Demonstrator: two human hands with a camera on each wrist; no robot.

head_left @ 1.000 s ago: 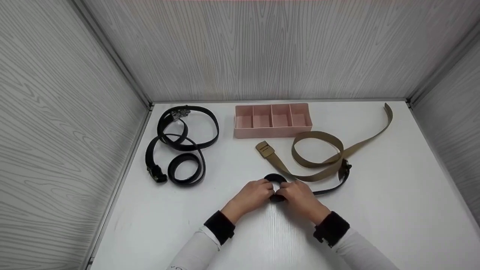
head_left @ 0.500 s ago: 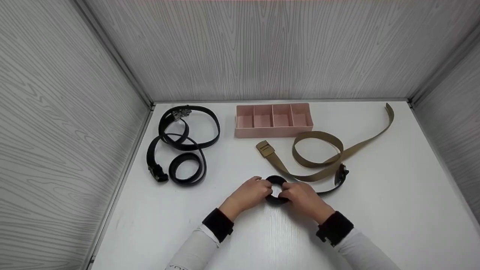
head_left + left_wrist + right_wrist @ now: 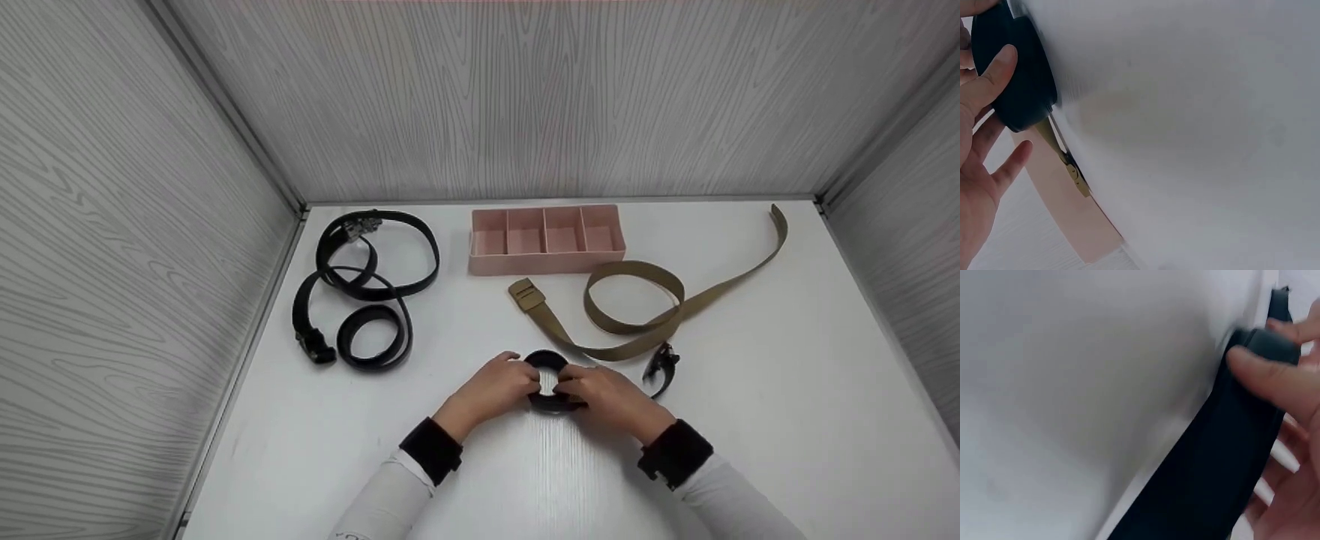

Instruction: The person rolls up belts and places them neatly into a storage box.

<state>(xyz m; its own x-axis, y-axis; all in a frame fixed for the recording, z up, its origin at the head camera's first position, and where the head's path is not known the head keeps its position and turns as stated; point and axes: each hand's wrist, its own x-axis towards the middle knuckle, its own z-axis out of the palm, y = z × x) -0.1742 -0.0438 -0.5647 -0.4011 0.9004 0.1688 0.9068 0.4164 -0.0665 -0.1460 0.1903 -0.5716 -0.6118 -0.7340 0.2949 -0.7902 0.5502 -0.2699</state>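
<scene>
A black belt (image 3: 546, 358) stands on edge in a ring-shaped coil near the middle of the table. My left hand (image 3: 499, 386) holds the coil's left side; in the left wrist view its thumb (image 3: 999, 70) presses on the outer face. On the coil's other side, my right hand (image 3: 611, 396) pinches the band, with its thumb (image 3: 1258, 374) over the strap in the right wrist view. The short loose end with the buckle (image 3: 663, 360) curves out beyond the right hand. Curled fingers partly hide the coil.
A tan webbing belt (image 3: 637, 351) lies looped just behind the hands. Behind it stands a pink tray (image 3: 544, 264) with several compartments. At the left lie more black belts (image 3: 405, 291), overlapping, one partly coiled. Grey wood-grain panels (image 3: 480, 97) enclose the table (image 3: 787, 420).
The black belt's buckle end has been drawn left and toward me, away from the tan belt, and its loose length is shorter. Both hands stay on the coil.
</scene>
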